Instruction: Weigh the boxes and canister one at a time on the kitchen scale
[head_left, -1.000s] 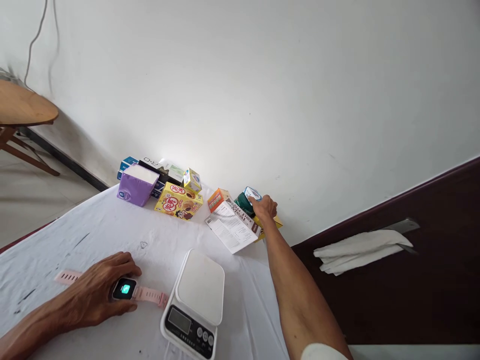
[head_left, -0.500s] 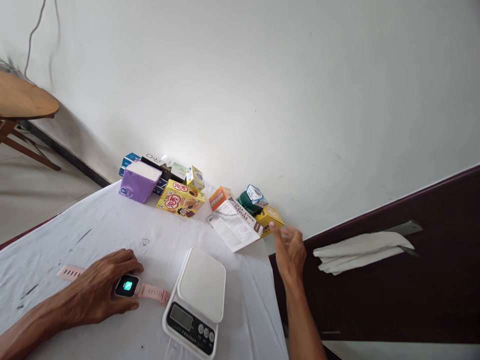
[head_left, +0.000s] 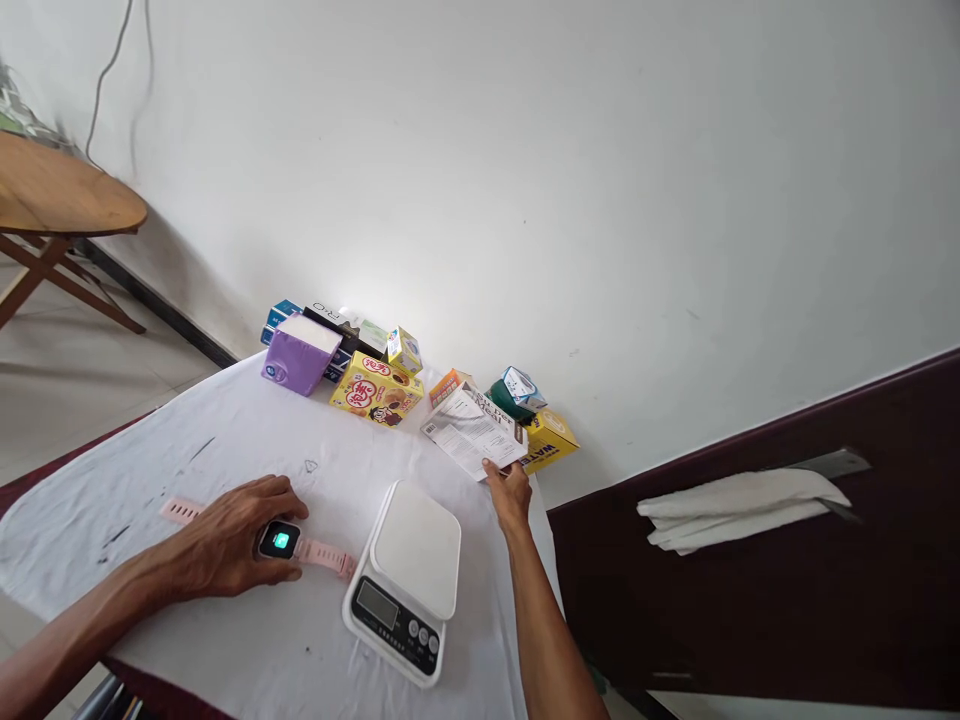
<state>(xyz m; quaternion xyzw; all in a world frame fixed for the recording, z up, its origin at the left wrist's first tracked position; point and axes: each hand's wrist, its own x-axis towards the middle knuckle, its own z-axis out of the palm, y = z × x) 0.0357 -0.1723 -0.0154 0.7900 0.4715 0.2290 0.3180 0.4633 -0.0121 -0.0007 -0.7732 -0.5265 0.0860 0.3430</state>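
Observation:
My left hand (head_left: 232, 540) rests on the white tablecloth (head_left: 225, 440) with its fingers curled round a pink-strapped smartwatch (head_left: 280, 541) whose screen glows green. A white kitchen scale (head_left: 407, 577) stands just right of it. My right hand (head_left: 511, 494) reaches past the scale and pinches the near corner of a flat white and brown box (head_left: 475, 429) printed with text. That box lies against a small orange box (head_left: 448, 383), a green and white carton (head_left: 516, 391) and a yellow box (head_left: 551, 440) at the wall.
More boxes sit at the table's far edge: a purple one (head_left: 299, 354), a yellow snack box (head_left: 376, 388), a small yellow carton (head_left: 405, 350), dark and blue ones behind. A dark bench at right carries folded white cloth (head_left: 739, 500). A round wooden table (head_left: 60, 200) stands far left.
My right hand let go of the green and white carton by the wall, drew back, then moved in to grip the corner of the flat box. The left hand stayed on the watch.

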